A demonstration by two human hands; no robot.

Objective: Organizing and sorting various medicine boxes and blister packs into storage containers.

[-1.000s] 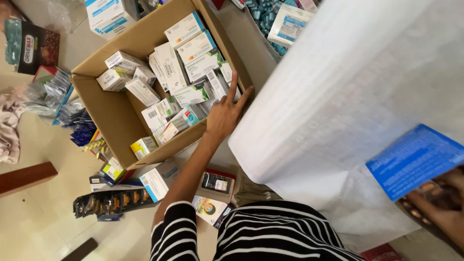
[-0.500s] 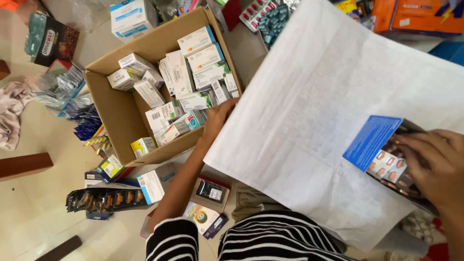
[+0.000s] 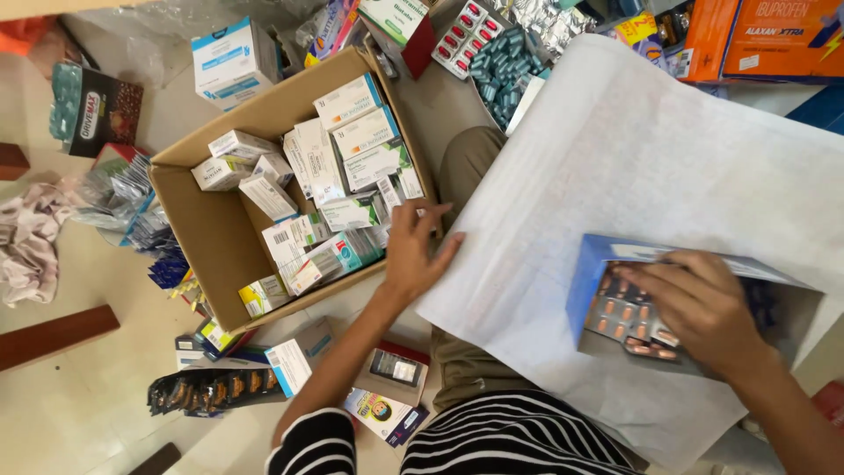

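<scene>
My left hand [image 3: 411, 251] lies with fingers spread on the near right corner of an open cardboard box [image 3: 207, 233] and touches the edge of a big white printed paper sheet [image 3: 633, 149]. The cardboard box holds several white and green medicine cartons [image 3: 343, 154]. The sheet covers my lap. On it lies an open blue carton [image 3: 582, 286] with orange-pill blister strips [image 3: 620, 317] inside. My right hand [image 3: 703, 308] reaches into this carton, fingers and thumb closed around a stack of the strips.
Loose medicine packs ring the cardboard box: a white and blue carton [image 3: 233, 62], teal blister strips [image 3: 505, 70], an orange box [image 3: 774, 35], a black sachet strip [image 3: 211, 387]. A dark packet [image 3: 92, 101], a cloth [image 3: 31, 246] and a wooden piece [image 3: 53, 334] lie at left.
My left hand drew back from inside the cardboard box to its near corner. The blue carton and my right hand moved left, further into view, with the fingers now deep among the strips.
</scene>
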